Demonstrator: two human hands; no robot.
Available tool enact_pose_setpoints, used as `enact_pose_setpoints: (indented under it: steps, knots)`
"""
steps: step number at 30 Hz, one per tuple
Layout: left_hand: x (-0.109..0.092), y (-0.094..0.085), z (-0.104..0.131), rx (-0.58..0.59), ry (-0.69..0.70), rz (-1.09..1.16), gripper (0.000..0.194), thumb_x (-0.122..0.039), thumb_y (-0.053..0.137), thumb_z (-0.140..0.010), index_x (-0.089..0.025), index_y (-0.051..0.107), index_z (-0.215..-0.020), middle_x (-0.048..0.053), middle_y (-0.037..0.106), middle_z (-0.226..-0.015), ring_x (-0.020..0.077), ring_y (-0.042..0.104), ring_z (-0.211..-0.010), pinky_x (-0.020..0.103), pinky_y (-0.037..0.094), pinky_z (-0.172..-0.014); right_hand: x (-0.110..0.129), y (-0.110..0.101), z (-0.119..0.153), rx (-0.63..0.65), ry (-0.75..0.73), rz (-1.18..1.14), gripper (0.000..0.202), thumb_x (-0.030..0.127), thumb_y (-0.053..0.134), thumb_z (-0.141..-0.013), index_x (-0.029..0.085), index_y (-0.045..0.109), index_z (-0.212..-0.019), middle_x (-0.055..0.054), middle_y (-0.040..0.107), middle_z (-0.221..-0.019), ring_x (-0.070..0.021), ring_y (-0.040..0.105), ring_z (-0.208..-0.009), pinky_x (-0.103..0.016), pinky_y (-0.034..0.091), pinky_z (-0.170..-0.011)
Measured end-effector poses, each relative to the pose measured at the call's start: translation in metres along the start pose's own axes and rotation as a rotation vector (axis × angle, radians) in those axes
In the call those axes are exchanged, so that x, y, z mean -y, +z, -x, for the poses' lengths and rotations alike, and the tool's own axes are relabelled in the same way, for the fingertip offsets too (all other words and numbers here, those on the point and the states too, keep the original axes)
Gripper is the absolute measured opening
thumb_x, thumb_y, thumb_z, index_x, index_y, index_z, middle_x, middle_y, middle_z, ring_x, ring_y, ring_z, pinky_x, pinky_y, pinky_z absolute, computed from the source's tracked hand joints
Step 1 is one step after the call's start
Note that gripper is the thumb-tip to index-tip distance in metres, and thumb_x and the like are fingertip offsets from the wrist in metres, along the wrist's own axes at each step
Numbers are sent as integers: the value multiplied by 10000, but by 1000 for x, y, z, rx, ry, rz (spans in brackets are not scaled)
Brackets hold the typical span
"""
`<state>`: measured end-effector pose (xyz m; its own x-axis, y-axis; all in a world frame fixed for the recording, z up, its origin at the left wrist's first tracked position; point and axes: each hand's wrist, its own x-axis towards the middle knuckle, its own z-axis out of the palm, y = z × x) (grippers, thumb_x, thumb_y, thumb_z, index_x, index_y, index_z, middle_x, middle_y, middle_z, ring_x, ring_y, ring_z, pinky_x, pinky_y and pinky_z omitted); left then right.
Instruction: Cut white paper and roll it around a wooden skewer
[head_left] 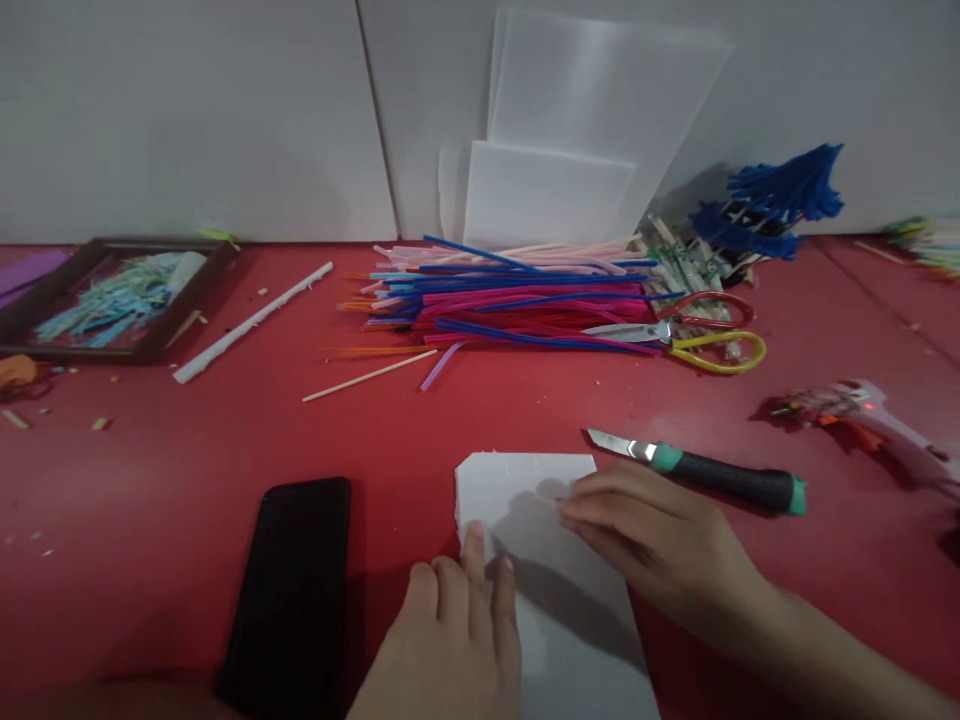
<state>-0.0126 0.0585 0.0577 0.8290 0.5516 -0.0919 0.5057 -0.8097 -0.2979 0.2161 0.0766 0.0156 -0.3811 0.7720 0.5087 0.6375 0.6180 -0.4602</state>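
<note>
A white sheet or board (pixel 570 600) lies on the red table (pixel 180 500), with a cut upper left corner and faint marks near its top edge. My left hand (pixel 457 620) rests on its left side, index finger stretched forward and the other fingers slightly bent, holding nothing. Over the right edge, my right hand (pixel 645 530) pinches a small, thin, pale stick (pixel 549 500) whose tip touches or hovers just above the sheet. Just beyond that hand is a utility knife (pixel 727 480) with a black and green handle, blade pointing left.
A black phone (pixel 292 590) lies left. Behind are colourful pipe cleaners (pixel 525 300), scissors (pixel 712 345), a wooden skewer (pixel 367 377), a white stick (pixel 251 325) and a brown frame (pixel 142 345). White sheets (pixel 547 195) lean on the wall; a glue gun (pixel 862 400) is at right.
</note>
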Motion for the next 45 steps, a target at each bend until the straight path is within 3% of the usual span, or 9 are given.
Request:
enact_pose_setpoints:
  steps: [10,19,24,29,33,37,45]
  knots:
    - [-6,4,-3,-26,-7,97,325,-327,521,-968,-218,695,-1220,150,716,-1173,244,659,-922,348,401,-738,17,16,4,72,-4,-14,161,126,495,-969,178,638,-917,-25,686,-782,-141,609,-700,-269,535,-654]
    - [-3,0,-5,13,-7,73,327,-321,483,-974,-248,703,-1206,97,743,-1122,215,651,-855,327,400,-696,22,21,0,137,141,0,170,129,500,-931,196,606,-817,-24,631,-750,-150,583,-681,-264,493,-592]
    - [-3,-1,-6,20,-23,114,324,-309,505,-963,-217,708,-1198,127,719,-1176,226,660,-899,327,413,-713,25,29,-3,118,149,3,152,114,542,-901,195,574,-777,-15,622,-728,-160,546,-690,-273,456,-611]
    - [1,-3,-4,32,-24,156,340,-314,505,-957,-194,701,-1208,141,666,-1259,260,680,-1016,351,451,-827,26,34,-5,83,147,7,187,148,574,-917,186,556,-735,-11,597,-693,-154,511,-676,-266,420,-605]
    - [4,-7,-4,-4,-9,145,366,-330,499,-964,-173,677,-1242,105,659,-1288,258,650,-1111,341,460,-877,26,36,-5,54,142,31,218,183,596,-924,190,544,-713,-1,570,-658,-150,486,-647,-268,402,-590]
    - [8,-10,-6,24,13,163,364,-351,519,-957,-208,671,-1255,75,608,-1369,260,637,-1139,334,477,-867,27,35,-4,40,140,56,229,196,570,-942,196,546,-715,2,565,-650,-153,484,-635,-273,399,-577]
    - [7,-9,-6,45,30,156,387,-352,511,-964,-195,641,-1294,102,629,-1328,266,654,-1124,340,496,-860,28,29,-4,61,137,-30,194,161,554,-925,210,579,-739,0,601,-663,-145,544,-636,-262,438,-568]
